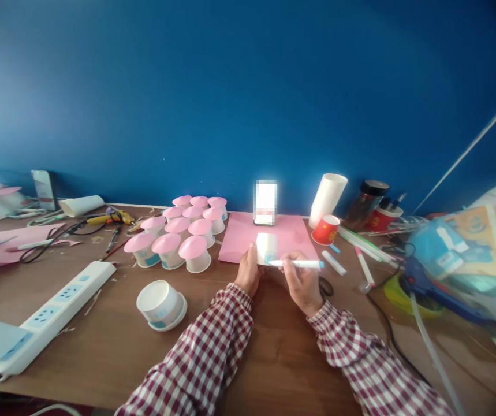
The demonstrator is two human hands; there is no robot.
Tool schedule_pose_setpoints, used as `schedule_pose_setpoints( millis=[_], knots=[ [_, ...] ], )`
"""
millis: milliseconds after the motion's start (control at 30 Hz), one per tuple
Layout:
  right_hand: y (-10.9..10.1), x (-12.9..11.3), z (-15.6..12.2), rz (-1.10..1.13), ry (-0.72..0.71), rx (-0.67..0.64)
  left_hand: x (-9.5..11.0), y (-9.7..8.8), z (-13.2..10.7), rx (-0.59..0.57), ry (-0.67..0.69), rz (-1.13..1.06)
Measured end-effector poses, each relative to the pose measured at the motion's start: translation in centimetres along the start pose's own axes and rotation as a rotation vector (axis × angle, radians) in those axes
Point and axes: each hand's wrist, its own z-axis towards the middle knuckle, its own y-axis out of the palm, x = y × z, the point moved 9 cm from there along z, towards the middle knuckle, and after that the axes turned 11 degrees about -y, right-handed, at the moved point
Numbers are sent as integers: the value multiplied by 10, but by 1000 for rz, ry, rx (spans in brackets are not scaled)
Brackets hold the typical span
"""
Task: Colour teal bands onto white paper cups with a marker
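Note:
My left hand (pixel 249 271) grips a white paper cup (pixel 267 245) from its left side, over the front part of a pink sheet (pixel 237 237). Blue colouring shows low on the cup's wall. Between the fingers of my right hand (pixel 302 283) is a white marker with light-blue ends (pixel 306 264), its tip pointing left at the blue patch. Whether the tip touches the cup I cannot tell. To the left stand several white cups with pink cone tops (pixel 194 247), some with blue marks. Nearer me is a short stack of upside-down cups (pixel 161 303).
A white power strip (pixel 57 312) lies at the left, with a yellow glue gun (pixel 111 218) behind it. A phone (pixel 265 202) stands on the pink sheet. On the right are a leaning cup stack (pixel 328 199), a red cup (pixel 326 229) and a blue glue gun (pixel 438 294).

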Motion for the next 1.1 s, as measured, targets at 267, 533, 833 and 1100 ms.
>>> schedule_pose_setpoints(
  millis=[267, 533, 833, 1100],
  knots=[
    [3, 4, -1, 26, 14, -14, 0, -1, 1, -2, -3, -5],
    [1, 3, -1, 37, 35, 11, 0, 1, 0, -5, -1, 9],
    [3, 5, 0, 45, 38, -27, 1, 2, -1, -5, -6, -4],
    [4, 2, 1, 70, 42, -21, 1, 3, -1, -24, 6, -7]
  ],
)
